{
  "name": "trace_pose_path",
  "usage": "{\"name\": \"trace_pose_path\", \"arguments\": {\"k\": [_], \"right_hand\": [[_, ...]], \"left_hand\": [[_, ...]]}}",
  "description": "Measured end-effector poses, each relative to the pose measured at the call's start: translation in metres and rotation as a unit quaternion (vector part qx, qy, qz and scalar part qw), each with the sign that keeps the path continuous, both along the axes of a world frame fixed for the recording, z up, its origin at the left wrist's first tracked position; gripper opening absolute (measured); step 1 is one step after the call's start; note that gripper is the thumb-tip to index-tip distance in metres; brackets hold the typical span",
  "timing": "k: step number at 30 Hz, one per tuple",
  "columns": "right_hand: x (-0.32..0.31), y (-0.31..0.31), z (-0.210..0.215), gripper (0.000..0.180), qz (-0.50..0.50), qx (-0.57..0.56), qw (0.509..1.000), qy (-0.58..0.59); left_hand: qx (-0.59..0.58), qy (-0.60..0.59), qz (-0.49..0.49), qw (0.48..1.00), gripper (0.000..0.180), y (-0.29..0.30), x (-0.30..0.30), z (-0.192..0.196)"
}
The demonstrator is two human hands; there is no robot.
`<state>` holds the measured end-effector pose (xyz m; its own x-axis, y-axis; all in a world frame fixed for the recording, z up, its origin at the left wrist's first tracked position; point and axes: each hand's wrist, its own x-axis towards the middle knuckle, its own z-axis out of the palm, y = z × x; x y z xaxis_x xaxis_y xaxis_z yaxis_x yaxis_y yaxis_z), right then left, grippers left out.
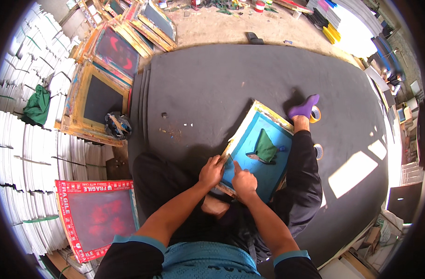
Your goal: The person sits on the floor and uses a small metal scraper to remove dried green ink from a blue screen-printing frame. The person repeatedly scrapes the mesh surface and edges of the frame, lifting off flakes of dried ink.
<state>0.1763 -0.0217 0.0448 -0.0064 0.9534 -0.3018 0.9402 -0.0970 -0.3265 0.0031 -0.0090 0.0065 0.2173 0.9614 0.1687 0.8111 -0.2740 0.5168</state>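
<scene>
A wooden screen-printing frame (238,135) with blue mesh lies tilted across my lap and the dark surface, beside my outstretched leg. My left hand (211,172) is closed on the frame's near left edge. Over the mesh near that same edge is my right hand (244,182), closed with its index finger pointing forward. A thin dark sliver shows at its fingertip, too small to name. On the mesh lie a folded green cloth (267,148), a dark flat object (255,156) partly under it, and a small blue item (281,149).
Two tape rolls (316,114) stand beyond my right leg (305,167). Stacked printing frames (97,100) and bundled white sheets (31,160) line the left. A frame edged with red tape (69,223) lies at lower left. The dark padded stack (208,74) spreads ahead.
</scene>
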Motion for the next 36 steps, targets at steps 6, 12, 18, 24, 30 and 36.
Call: {"name": "trace_pose_path", "arguments": {"k": [6,12,18,24,30,36], "right_hand": [[0.005,0.002,0.006,0.041,0.023,-0.029,0.999,-0.013],[0.029,0.004,-0.05,0.039,-0.083,0.026,0.941,0.329],[0.03,0.006,-0.03,0.043,-0.018,0.023,0.985,0.172],[0.052,0.03,-0.025,0.042,-0.248,-0.301,0.77,0.504],[0.039,0.013,-0.034,0.037,-0.058,-0.006,0.965,0.258],[0.021,-0.003,0.009,0.034,-0.024,-0.017,0.993,0.114]], "left_hand": [[-0.005,-0.027,0.007,1.0,0.038,-0.002,-0.001,0.0],[0.045,-0.037,-0.002,0.998,0.036,0.002,0.001,-0.001],[0.036,-0.032,-0.005,0.999,0.036,0.001,-0.001,0.001],[0.041,-0.028,-0.004,0.999,0.036,0.001,-0.005,-0.003],[0.022,-0.04,0.003,0.999,0.036,-0.001,-0.002,0.0],[0.035,-0.042,0.005,0.999,0.035,-0.002,-0.005,-0.001]]}}
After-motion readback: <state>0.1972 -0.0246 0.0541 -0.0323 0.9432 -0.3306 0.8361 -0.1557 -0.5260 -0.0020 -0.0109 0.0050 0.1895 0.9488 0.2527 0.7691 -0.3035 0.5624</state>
